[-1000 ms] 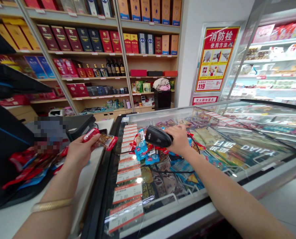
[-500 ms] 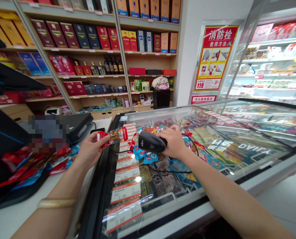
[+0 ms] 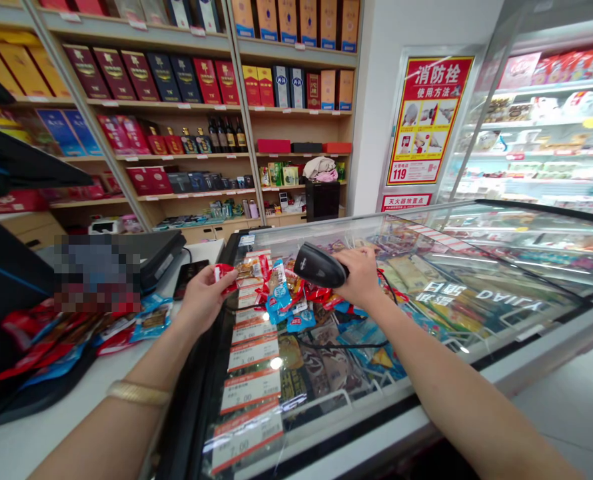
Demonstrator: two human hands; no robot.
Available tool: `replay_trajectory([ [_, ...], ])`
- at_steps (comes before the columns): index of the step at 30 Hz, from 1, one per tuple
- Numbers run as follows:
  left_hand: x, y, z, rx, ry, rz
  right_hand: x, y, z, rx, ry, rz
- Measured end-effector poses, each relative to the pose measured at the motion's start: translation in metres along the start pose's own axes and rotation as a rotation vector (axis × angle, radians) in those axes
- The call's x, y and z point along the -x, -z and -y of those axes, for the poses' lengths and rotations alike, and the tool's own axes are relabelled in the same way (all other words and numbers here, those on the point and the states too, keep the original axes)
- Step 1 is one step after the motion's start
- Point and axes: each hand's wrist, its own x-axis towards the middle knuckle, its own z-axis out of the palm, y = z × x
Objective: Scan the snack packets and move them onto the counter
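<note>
Between the thumb and fingers of my left hand [image 3: 206,293] is the end of a red snack packet [image 3: 249,268] with a clear middle, over the left end of the glass-topped freezer [image 3: 401,230]. My right hand [image 3: 359,277] is wrapped round the handle of a black barcode scanner [image 3: 319,265], whose head points left. Below the scanner, a pile of red and blue snack packets [image 3: 284,297] lies on the glass. The scanner's black cable trails over the glass.
More packets [image 3: 76,333] are heaped on the white counter [image 3: 76,440] at left, beside a black device [image 3: 161,257] and a phone [image 3: 189,277]. Price labels [image 3: 251,390] line the freezer's left side. Shelves [image 3: 176,103] of boxes and bottles stand behind.
My left hand has moved right with the red packet, closer to the pile. My right hand has shifted the scanner slightly right and up. A blue packet now shows at the counter heap's right end.
</note>
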Motion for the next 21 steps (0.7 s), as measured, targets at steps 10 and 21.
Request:
replay_trajectory([
  [10, -0.015, -0.023, 0.032, -0.497, -0.214, 0.269, 0.001, -0.001, -0.008, 0.03, 0.003, -0.031],
  [21, -0.009, 0.017, -0.011, -1.714, -0.383, -0.119, 0.004, -0.003, -0.005, 0.044, 0.031, -0.004],
])
